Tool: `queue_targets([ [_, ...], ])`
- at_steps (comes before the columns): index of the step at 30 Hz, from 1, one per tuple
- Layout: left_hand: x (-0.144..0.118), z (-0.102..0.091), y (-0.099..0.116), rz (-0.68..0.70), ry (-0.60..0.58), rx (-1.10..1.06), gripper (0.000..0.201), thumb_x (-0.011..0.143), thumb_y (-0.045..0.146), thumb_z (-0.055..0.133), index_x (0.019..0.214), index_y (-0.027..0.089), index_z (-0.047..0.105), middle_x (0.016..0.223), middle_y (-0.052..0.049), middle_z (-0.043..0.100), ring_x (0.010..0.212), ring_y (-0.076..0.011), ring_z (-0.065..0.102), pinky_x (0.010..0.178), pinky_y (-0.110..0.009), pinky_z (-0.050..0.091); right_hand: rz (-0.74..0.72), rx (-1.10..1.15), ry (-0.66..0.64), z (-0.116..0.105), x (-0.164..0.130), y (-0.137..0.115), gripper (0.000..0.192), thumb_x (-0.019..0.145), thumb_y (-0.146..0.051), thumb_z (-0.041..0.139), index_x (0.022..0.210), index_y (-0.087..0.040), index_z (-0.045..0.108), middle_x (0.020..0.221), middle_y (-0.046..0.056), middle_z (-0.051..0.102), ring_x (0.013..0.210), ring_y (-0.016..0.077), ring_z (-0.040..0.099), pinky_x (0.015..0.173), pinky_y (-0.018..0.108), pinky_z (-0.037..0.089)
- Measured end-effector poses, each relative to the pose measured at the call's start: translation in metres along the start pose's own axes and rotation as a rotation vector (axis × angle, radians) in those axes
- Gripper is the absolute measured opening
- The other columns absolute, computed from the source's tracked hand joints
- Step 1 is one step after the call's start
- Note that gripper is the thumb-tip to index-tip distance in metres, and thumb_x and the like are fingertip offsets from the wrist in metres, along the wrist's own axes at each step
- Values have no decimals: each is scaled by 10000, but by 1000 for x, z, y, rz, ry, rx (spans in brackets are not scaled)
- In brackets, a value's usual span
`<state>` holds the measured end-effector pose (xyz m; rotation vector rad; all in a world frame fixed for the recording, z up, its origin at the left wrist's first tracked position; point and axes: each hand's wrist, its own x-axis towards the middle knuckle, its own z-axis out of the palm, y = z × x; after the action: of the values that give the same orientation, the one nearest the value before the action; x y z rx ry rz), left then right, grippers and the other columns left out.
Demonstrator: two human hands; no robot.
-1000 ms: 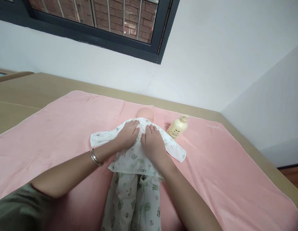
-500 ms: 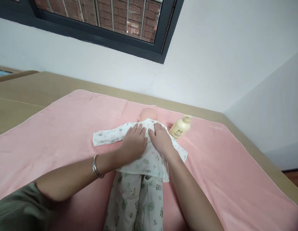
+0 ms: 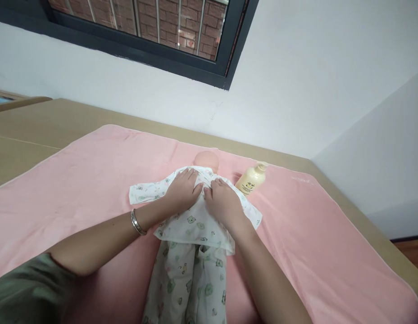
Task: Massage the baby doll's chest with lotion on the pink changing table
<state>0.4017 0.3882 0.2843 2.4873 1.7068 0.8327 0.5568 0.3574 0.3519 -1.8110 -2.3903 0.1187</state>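
— On the pink blanket (image 3: 94, 180), what lies there, and how many of each?

— One doll (image 3: 205, 160), lying on its back with its bare head toward the wall. It wears one white printed top (image 3: 192, 222) and one pair of matching trousers (image 3: 192, 283). The top's two sleeves spread out to either side. One cream pump bottle (image 3: 251, 179) lies tilted just beside the doll's head, on the person's right.

— And the hands?

— Two, both the person's own. The left hand (image 3: 182, 191) rests palm down on the chest of the top, fingers stretched toward the collar. The right hand (image 3: 224, 200) lies flat beside it; the two nearly touch at the middle of the chest. Neither hand is clenched and neither grasps anything: both are spread flat, pressing on the cloth.

— Anything worn on the arms?

— One silver bangle (image 3: 138, 222), on the left wrist. A green sleeve (image 3: 26, 292) shows at the lower left corner.

— What is around the blanket?

— One tan surface (image 3: 33, 126) under it, reaching to the white wall. Above is one dark-framed window (image 3: 144, 42) with bars, and brick behind it.
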Motion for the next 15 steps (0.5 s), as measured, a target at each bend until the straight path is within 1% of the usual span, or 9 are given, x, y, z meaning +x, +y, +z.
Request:
queue_targets([
  [3, -2, 4, -1, -3, 11, 24, 534, 1019, 340, 316, 1365, 17, 564, 1445, -235, 600, 1408, -360, 506, 1208, -540, 377, -10, 39, 0, 2, 8, 12, 384, 1086, -328, 378, 1193, -116, 681, 1304, 155, 671, 1297, 305, 562, 1117, 397, 394],
  [5, -2, 6, -2, -4, 12, 31, 548, 1025, 348, 311, 1384, 12, 554, 1465, -234, 587, 1425, -362, 492, 1213, -540, 370, 0, 47, -4, 4, 12, 16, 414, 1093, -351, 358, 1227, -115, 671, 1360, 158, 644, 1334, 308, 536, 1132, 404, 384],
  [9, -1, 8, -3, -18, 19, 25, 542, 1029, 348, 314, 1392, 25, 553, 1469, -227, 587, 1432, -354, 488, 1212, -541, 374, 4, 17, 10, 13, 15, 17, 484, 1092, -343, 329, 1341, -45, 617, 1490, 210, 540, 1437, 330, 440, 1194, 433, 323],
  [12, -3, 7, -1, -11, 30, 29, 530, 1033, 341, 314, 1387, 28, 555, 1457, -234, 590, 1427, -354, 492, 1209, -547, 379, -1, 25, 13, 19, 16, 16, 534, 1088, -334, 318, 1417, 15, 553, 1517, 235, 506, 1467, 330, 404, 1230, 428, 276],
  [15, -9, 5, 5, 13, 32, 40, 532, 1041, 333, 312, 1392, 7, 543, 1447, -256, 583, 1421, -360, 492, 1199, -548, 395, 3, 63, 8, 23, 18, 18, 549, 1080, -324, 322, 1459, 28, 506, 1542, 236, 478, 1479, 323, 389, 1237, 418, 273],
])
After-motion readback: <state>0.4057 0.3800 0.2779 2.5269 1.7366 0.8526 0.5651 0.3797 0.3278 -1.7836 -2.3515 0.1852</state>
